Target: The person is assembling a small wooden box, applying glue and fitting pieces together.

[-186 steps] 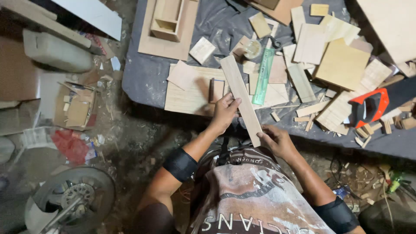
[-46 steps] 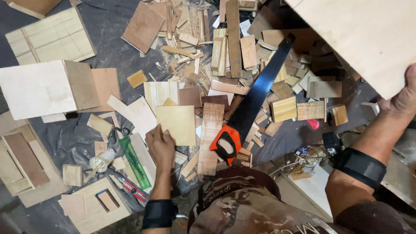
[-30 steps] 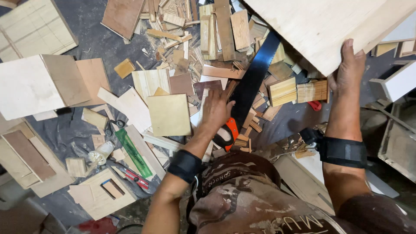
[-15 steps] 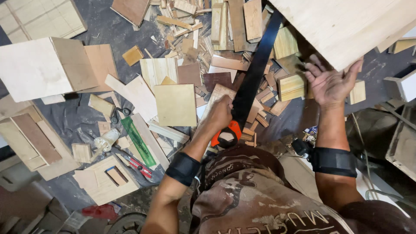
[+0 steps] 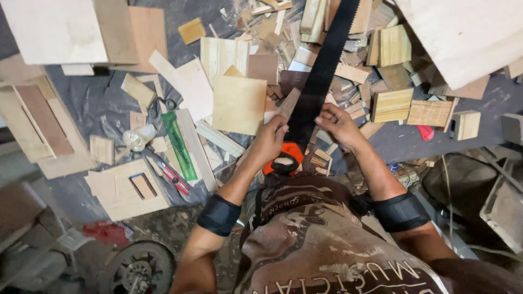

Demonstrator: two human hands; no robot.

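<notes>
A hand saw with a long black blade (image 5: 321, 71) and an orange and black handle (image 5: 283, 162) lies across a heap of wood offcuts (image 5: 390, 103) on the dark-covered bench (image 5: 90, 100). My left hand (image 5: 268, 142) is closed around the saw where the blade meets the handle, next to a narrow wooden strip (image 5: 289, 103). Just to the right, my right hand (image 5: 339, 124) grips the right edge of the blade, fingers curled over it. Both wrists wear black bands.
A large pale plywood board (image 5: 468, 38) leans at the top right. A square plywood panel (image 5: 238, 103), a green ruler (image 5: 180, 146), scissors (image 5: 161, 106), a red-handled tool (image 5: 174, 177) and a panel with a rectangular cut-out (image 5: 122, 196) lie left of the saw. A wheeled machine (image 5: 139, 269) sits on the floor.
My right hand let go of the large board and came down onto the saw blade. My left hand moved from the square panel to the saw's handle and closed on it.
</notes>
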